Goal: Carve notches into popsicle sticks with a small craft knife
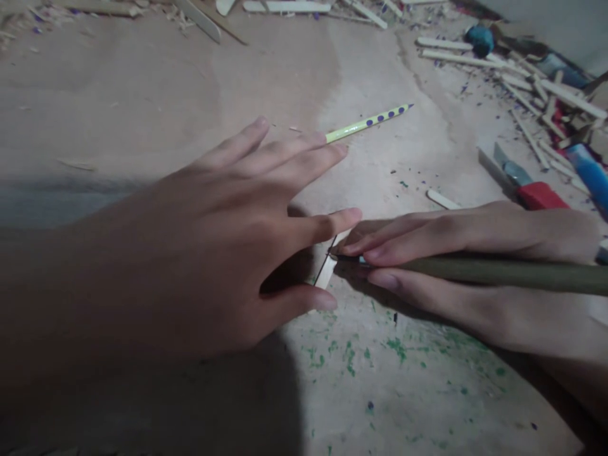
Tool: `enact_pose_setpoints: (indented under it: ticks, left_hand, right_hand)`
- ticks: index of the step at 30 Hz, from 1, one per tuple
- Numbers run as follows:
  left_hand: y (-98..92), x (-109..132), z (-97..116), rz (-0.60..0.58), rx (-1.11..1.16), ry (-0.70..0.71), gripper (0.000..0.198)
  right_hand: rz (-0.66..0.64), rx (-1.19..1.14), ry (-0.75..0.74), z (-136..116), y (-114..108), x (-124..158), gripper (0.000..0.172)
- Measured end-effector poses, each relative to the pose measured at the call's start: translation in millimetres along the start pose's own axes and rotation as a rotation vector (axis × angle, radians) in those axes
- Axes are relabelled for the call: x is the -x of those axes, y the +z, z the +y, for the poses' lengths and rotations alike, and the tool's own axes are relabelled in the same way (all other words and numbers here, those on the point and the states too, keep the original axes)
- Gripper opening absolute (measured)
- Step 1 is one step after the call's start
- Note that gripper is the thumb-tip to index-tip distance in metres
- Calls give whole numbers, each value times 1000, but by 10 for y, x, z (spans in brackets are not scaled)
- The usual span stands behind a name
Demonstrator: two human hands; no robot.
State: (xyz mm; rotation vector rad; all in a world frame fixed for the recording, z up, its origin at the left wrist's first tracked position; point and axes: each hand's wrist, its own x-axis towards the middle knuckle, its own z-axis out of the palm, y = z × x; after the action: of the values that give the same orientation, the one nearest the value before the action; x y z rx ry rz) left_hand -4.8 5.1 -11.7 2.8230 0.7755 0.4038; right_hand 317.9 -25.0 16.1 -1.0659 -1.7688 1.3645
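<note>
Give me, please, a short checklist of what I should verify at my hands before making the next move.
1. Wooden stick steadied: ok; the left hand has its index finger and thumb at the wooden stick.
2. Tool gripped: ok; the right hand holds the olive-handled tool near its tip.
3. Tip touching the stick: cannot tell; the tip reaches the stick, but contact is too dark and blurred.
4. Yellow pencil with purple dots clear of the left hand: not ok; one end disappears at the fingertips.
5. Red-handled metal tool clear of the right hand: cannot tell; the hand partly hides it.
</note>
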Motion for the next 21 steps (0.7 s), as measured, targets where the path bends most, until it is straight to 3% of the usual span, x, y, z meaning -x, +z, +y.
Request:
enact_pose_setpoints:
  ticks: [7, 21]
  left_hand:
    - [28, 17, -31, -17, 68, -58, 78]
    - [23, -53, 3, -26, 14, -52, 82]
  right_hand:
    - [-33, 58, -27, -19, 7, -2, 14]
    - [20, 142, -42, 19, 70, 62, 15]
